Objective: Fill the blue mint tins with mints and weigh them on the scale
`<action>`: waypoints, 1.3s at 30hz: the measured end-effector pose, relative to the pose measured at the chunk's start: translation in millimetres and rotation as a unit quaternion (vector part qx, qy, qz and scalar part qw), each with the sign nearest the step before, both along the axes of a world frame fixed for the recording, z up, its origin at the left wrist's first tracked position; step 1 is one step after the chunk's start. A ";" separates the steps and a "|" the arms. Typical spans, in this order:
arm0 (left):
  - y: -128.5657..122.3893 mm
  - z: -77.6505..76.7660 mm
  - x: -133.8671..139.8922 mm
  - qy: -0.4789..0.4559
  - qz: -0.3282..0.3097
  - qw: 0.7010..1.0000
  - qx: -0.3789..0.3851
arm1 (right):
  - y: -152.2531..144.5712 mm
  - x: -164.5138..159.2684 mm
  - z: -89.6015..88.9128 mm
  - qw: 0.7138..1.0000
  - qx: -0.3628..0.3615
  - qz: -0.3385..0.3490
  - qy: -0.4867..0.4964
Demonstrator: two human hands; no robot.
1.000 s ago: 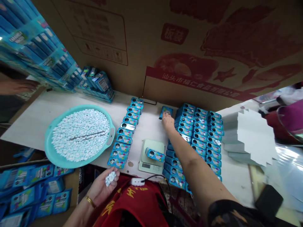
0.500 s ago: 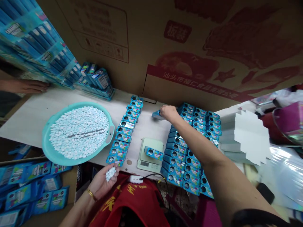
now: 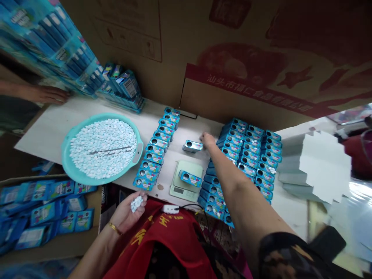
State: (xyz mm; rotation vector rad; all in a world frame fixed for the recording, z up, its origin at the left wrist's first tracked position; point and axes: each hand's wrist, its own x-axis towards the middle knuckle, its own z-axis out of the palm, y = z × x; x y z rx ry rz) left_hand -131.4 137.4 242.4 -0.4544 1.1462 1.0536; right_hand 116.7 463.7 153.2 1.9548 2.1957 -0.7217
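Observation:
My left hand (image 3: 132, 209) is cupped palm up at the table's front edge, holding a small heap of white and pale blue mint candies (image 3: 136, 203). My right hand (image 3: 207, 140) is toward the back of the table, its fingers mostly turned away from view. Just left of it stands a single blue tin (image 3: 192, 146), apart from the hand. Another blue tin (image 3: 190, 178) lies on the pale green scale (image 3: 178, 191). A row of blue tins with round openings (image 3: 152, 158) runs along the left, and several more rows (image 3: 243, 154) stand on the right, partly behind my arm.
A turquoise basin (image 3: 68, 164) full of candies, with dark sticks on top, sits at left. Display boxes (image 3: 124, 89) stand behind it. A carton of blue packs (image 3: 43, 211) is lower left. A large cardboard box (image 3: 171, 46) walls the back. Another person's hand (image 3: 52, 94) rests far left.
My right hand has let go of the blue tin, which now stands alone, and has moved slightly right. My left hand still holds the candies. The camera view has shifted.

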 end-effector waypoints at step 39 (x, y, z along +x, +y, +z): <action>-20.5 -2.9 -22.0 -0.039 -0.145 0.989 -0.006 | -244.0 22.5 113.5 0.996 0.049 0.016 0.079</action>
